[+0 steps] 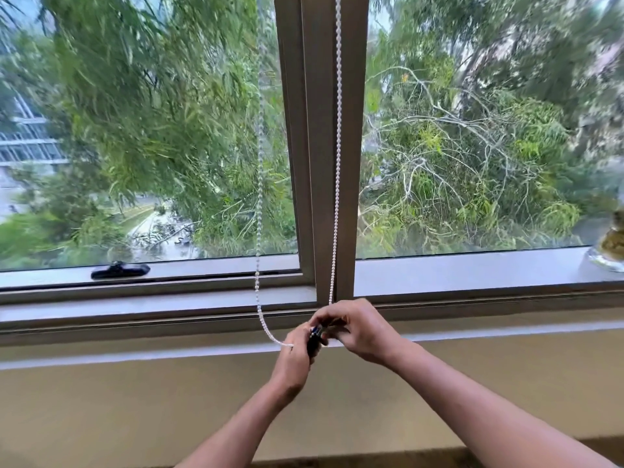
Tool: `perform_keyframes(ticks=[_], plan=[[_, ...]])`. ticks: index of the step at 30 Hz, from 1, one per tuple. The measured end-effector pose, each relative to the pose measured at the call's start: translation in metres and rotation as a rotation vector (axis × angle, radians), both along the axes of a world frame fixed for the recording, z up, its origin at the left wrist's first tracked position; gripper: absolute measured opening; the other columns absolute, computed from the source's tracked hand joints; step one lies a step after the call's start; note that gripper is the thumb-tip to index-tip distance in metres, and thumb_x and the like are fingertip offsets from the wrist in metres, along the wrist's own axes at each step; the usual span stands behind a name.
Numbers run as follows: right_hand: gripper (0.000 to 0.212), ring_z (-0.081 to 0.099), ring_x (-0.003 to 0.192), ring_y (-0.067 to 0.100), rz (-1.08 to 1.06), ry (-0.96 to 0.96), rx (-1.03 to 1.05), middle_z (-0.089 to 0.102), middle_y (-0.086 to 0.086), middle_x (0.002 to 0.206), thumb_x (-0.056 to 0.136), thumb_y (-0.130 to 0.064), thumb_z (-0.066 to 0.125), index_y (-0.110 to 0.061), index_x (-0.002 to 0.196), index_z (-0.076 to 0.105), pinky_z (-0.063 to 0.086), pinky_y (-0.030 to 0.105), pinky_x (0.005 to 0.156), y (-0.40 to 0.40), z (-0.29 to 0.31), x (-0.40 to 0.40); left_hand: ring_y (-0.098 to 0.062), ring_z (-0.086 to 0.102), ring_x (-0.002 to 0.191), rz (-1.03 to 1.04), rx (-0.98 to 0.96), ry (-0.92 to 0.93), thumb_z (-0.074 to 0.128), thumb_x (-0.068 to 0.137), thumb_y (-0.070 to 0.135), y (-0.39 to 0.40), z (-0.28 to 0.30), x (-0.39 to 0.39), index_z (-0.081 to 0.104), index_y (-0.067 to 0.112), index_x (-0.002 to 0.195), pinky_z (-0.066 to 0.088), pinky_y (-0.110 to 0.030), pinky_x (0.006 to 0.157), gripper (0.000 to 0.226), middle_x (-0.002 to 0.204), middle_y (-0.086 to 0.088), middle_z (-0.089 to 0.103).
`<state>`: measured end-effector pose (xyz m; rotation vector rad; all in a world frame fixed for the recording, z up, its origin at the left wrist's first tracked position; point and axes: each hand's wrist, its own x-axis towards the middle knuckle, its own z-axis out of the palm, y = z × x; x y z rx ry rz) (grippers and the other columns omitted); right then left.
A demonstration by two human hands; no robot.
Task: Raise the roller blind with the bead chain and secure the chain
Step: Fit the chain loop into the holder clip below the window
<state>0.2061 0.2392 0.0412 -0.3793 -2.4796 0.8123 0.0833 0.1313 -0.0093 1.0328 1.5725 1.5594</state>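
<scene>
A white bead chain [336,163] hangs in two strands in front of the brown window post [320,130]. The left strand [259,197] curves at its bottom toward my hands. Both hands meet just below the sill, in front of the post. My left hand [297,352] grips a small dark object [314,342] together with the left strand's end. My right hand [354,327] pinches the lower end of the right strand beside that object. The roller blind itself is out of view above.
A black window handle [120,270] lies on the left frame. A glass jar with green contents [609,251] stands on the sill [472,275] at the far right. Below the sill is a beige wall [135,400]. Trees fill the view outside.
</scene>
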Motion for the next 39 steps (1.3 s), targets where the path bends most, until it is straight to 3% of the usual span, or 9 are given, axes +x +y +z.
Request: perform_keyframes(ticks=[4, 7, 12, 17, 25, 28, 33, 37, 39], plan=[[0.028, 0.071, 0.085, 0.008, 0.016, -0.051, 0.117, 0.080, -0.005, 0.093, 0.081, -0.005, 0.078, -0.022, 0.103, 0.078, 0.046, 0.008, 0.080, 0.004, 0.008, -0.003, -0.006, 0.029, 0.049, -0.002, -0.010, 0.004, 0.028, 0.089, 0.037, 0.003, 0.001, -0.003, 0.051, 0.020, 0.071, 0.023, -0.020, 0.046, 0.034, 0.055, 0.008, 0.040], [0.019, 0.068, 0.086, 0.011, 0.005, -0.078, 0.162, 0.079, -0.005, 0.093, 0.086, -0.017, 0.077, -0.023, 0.103, 0.075, 0.044, 0.014, 0.076, 0.006, 0.010, -0.003, -0.009, 0.026, 0.050, -0.006, -0.044, 0.020, 0.028, 0.087, 0.039, 0.004, 0.002, -0.003, 0.048, 0.025, 0.067, 0.021, -0.022, 0.045, 0.031, 0.058, 0.003, 0.037], [0.042, 0.071, 0.089, 0.018, 0.074, -0.088, 0.141, 0.077, 0.000, 0.098, 0.078, 0.009, 0.066, -0.019, 0.108, 0.076, 0.057, 0.027, 0.084, 0.006, 0.012, -0.003, -0.006, 0.030, 0.048, -0.013, -0.048, 0.125, 0.027, 0.091, 0.034, 0.005, 0.003, -0.004, 0.057, 0.021, 0.072, 0.023, -0.022, 0.045, 0.038, 0.058, 0.006, 0.042], [0.051, 0.075, 0.080, 0.014, 0.066, -0.108, 0.045, 0.079, 0.001, 0.089, 0.077, 0.016, 0.060, -0.024, 0.106, 0.076, 0.061, 0.033, 0.081, 0.013, 0.020, -0.005, -0.008, 0.024, 0.048, -0.021, -0.021, 0.034, 0.028, 0.089, 0.036, 0.005, 0.011, -0.001, 0.056, 0.008, 0.080, 0.018, -0.022, 0.044, 0.041, 0.063, -0.005, 0.038], [0.034, 0.073, 0.081, 0.005, 0.053, -0.120, 0.040, 0.077, -0.009, 0.084, 0.082, 0.004, 0.071, -0.018, 0.107, 0.077, 0.060, 0.031, 0.086, 0.012, 0.027, -0.004, -0.007, 0.020, 0.047, -0.049, -0.033, -0.022, 0.031, 0.092, 0.056, 0.004, 0.014, -0.002, 0.056, 0.028, 0.072, 0.018, -0.019, 0.041, 0.042, 0.058, 0.007, 0.032], [0.033, 0.071, 0.077, 0.004, 0.027, -0.086, -0.082, 0.074, -0.010, 0.083, 0.086, 0.008, 0.066, -0.016, 0.107, 0.075, 0.059, 0.025, 0.083, 0.013, 0.024, -0.005, -0.007, 0.023, 0.047, -0.039, 0.008, -0.015, 0.042, 0.091, 0.058, 0.003, 0.014, -0.004, 0.058, 0.021, 0.083, 0.019, -0.018, 0.041, 0.040, 0.060, 0.007, 0.035], [0.038, 0.072, 0.089, 0.000, 0.033, -0.063, -0.145, 0.075, -0.011, 0.096, 0.083, 0.011, 0.072, -0.019, 0.106, 0.076, 0.055, 0.014, 0.083, 0.019, 0.025, -0.007, -0.008, 0.034, 0.055, -0.109, 0.026, 0.025, 0.060, 0.076, 0.024, -0.001, 0.014, -0.006, 0.053, 0.018, 0.090, 0.030, -0.018, 0.049, 0.016, 0.066, 0.009, 0.043], [0.033, 0.071, 0.092, 0.014, 0.050, -0.061, -0.023, 0.072, -0.003, 0.102, 0.081, -0.002, 0.082, -0.020, 0.107, 0.077, 0.059, 0.033, 0.085, 0.022, 0.032, -0.007, -0.009, 0.042, 0.067, -0.070, -0.011, 0.149, 0.051, 0.075, 0.012, 0.000, 0.014, -0.004, 0.051, 0.017, 0.107, 0.038, -0.019, 0.062, 0.033, 0.082, -0.002, 0.048], [0.032, 0.071, 0.091, 0.017, 0.057, -0.065, 0.024, 0.073, 0.000, 0.101, 0.081, -0.001, 0.081, -0.017, 0.108, 0.078, 0.059, 0.033, 0.083, 0.023, 0.037, -0.007, -0.007, 0.049, 0.078, -0.046, -0.027, 0.219, 0.051, 0.078, 0.014, 0.001, 0.014, -0.004, 0.049, 0.020, 0.122, 0.042, -0.022, 0.071, 0.045, 0.094, 0.001, 0.056]])
